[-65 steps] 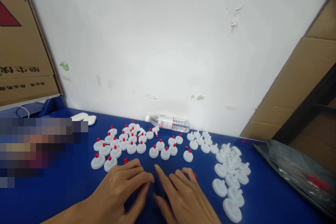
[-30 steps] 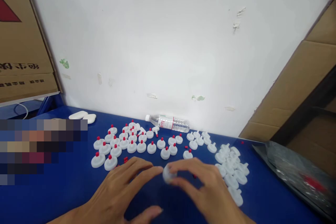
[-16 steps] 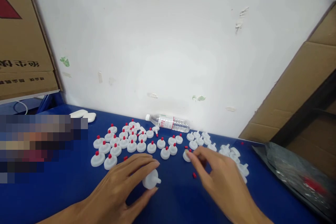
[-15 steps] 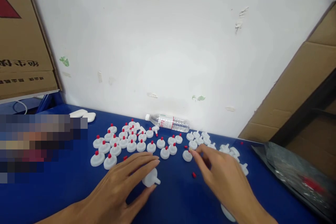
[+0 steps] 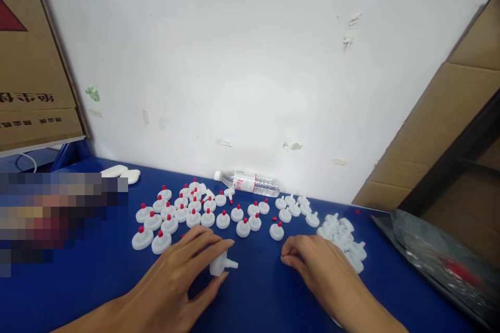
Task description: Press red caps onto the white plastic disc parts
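Note:
My left hand (image 5: 182,273) holds a white plastic nozzle cap (image 5: 217,265) between thumb and fingers, its bare spout pointing right. My right hand (image 5: 318,265) is low over the table with thumb and forefinger pinched together. Whatever lies between those fingertips is hidden. Just beyond them stands a white nozzle cap with a red tip (image 5: 277,231), and a small loose red tip cap (image 5: 274,218) lies behind it. Many red-tipped nozzle caps (image 5: 193,218) stand spread out beyond my left hand. Nozzle caps with bare spouts (image 5: 339,234) lie heaped beside my right hand.
A clear plastic bottle (image 5: 250,182) lies along the white wall (image 5: 234,62) at the back of the blue table (image 5: 250,296). Cardboard boxes (image 5: 35,73) flank both sides. At right is a plastic bag (image 5: 433,265) with red pieces inside. A blurred-out patch covers the left edge.
My right hand has moved from the red-tipped nozzle cap down to where a loose red tip cap lay, which no longer shows. The nozzle cap in my left hand has turned slightly.

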`<state>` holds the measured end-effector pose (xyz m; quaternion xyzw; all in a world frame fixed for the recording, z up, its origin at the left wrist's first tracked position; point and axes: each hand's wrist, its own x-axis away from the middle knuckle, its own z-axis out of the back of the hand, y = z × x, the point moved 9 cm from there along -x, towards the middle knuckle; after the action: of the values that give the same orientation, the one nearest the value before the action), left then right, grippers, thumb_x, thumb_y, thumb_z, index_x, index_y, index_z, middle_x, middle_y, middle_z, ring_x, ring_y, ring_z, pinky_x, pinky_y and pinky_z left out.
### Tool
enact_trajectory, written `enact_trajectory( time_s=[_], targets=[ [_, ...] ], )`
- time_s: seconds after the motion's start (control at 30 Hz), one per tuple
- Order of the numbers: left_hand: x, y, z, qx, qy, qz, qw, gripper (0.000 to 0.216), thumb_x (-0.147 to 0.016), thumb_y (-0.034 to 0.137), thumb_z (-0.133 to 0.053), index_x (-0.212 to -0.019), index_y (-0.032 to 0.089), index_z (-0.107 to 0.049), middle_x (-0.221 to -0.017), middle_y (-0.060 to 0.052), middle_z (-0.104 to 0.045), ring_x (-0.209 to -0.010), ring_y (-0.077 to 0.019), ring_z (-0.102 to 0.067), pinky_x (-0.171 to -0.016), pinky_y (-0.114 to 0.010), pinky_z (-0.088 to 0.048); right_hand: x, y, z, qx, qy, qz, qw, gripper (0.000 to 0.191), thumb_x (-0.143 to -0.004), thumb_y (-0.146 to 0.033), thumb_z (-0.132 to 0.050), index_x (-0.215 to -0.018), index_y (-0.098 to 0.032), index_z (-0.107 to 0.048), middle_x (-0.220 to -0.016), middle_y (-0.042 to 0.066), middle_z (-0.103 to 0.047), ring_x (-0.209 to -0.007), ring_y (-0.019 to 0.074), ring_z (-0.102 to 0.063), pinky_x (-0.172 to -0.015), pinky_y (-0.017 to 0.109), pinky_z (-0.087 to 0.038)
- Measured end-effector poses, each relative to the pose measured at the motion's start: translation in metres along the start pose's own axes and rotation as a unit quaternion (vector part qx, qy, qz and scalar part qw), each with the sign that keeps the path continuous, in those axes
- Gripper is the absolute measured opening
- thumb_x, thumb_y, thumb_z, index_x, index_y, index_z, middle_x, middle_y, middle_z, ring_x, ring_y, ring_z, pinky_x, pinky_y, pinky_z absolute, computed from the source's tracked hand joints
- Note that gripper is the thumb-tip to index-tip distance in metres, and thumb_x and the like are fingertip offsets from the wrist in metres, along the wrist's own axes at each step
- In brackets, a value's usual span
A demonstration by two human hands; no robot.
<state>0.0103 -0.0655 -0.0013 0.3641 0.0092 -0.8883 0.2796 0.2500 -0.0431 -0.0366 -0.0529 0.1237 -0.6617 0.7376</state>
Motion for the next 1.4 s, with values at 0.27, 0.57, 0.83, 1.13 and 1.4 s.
enact_trajectory(
  time_s=[0.27, 0.57, 0.83, 1.13, 1.4],
  targets=[
    [-0.005, -0.002, -0.001, 0.037, 0.008, -0.014, 0.999, 0.036, -0.107, 0.023, -0.056, -0.142, 0.028, -0.061, -0.113, -0.006, -0.073, -0.106, -0.0214, -0.067, -0.088, -0.03, -0.064, 0.007, -0.049, 0.009, -0.148, 0.045, 0.091, 0.984, 0.021, -0.106, -0.023, -0.045, -0.104, -0.028, -0.065, -0.082, -0.005, -0.072, -0.068, 0.0141, -0.069, -0.063, 0.025, -0.047],
    [-0.008, 0.005, 0.006, 0.037, 0.034, -0.033, 0.998, 0.033, -0.109, 0.035, -0.059, -0.139, 0.023, -0.061, -0.105, -0.007, -0.076, -0.102, -0.0227, -0.067, -0.084, -0.031, -0.063, 0.013, -0.069, 0.007, -0.43, 0.073, 0.091, 0.895, 0.015, -0.101, -0.039, -0.067, -0.104, -0.034, -0.08, -0.09, -0.003, -0.079, -0.069, 0.0124, -0.073, -0.06, 0.019, -0.051],
    [-0.004, 0.007, 0.006, 0.045, 0.021, -0.016, 0.999, 0.033, -0.106, 0.03, -0.063, -0.138, 0.024, -0.063, -0.106, -0.006, -0.076, -0.103, -0.0227, -0.067, -0.086, -0.031, -0.063, 0.006, -0.069, -0.03, -0.546, -0.017, 0.017, 0.837, 0.025, -0.088, -0.053, -0.081, -0.092, -0.028, -0.083, -0.074, 0.0, -0.077, -0.062, 0.0167, -0.075, -0.052, 0.02, -0.049],
    [0.0, 0.021, 0.01, 0.026, 0.033, -0.052, 0.998, 0.03, -0.114, 0.039, -0.048, -0.134, 0.021, -0.062, -0.106, -0.005, -0.077, -0.102, -0.0188, -0.068, -0.089, -0.024, -0.062, 0.014, -0.074, -0.042, -0.574, -0.057, 0.028, 0.817, 0.036, -0.09, -0.057, -0.078, -0.088, -0.021, -0.074, -0.071, 0.002, -0.076, -0.062, 0.0148, -0.072, -0.048, 0.018, -0.043],
    [0.005, 0.021, 0.007, 0.001, 0.046, -0.05, 0.998, 0.032, -0.113, 0.045, -0.048, -0.13, 0.022, -0.063, -0.105, -0.003, -0.079, -0.1, -0.017, -0.07, -0.09, -0.019, -0.061, 0.013, -0.082, -0.039, -0.595, -0.075, 0.034, 0.799, 0.031, -0.093, -0.048, -0.075, -0.082, -0.022, -0.064, -0.079, 0.002, -0.078, -0.07, 0.0152, -0.073, -0.049, 0.018, -0.041]
  ],
)
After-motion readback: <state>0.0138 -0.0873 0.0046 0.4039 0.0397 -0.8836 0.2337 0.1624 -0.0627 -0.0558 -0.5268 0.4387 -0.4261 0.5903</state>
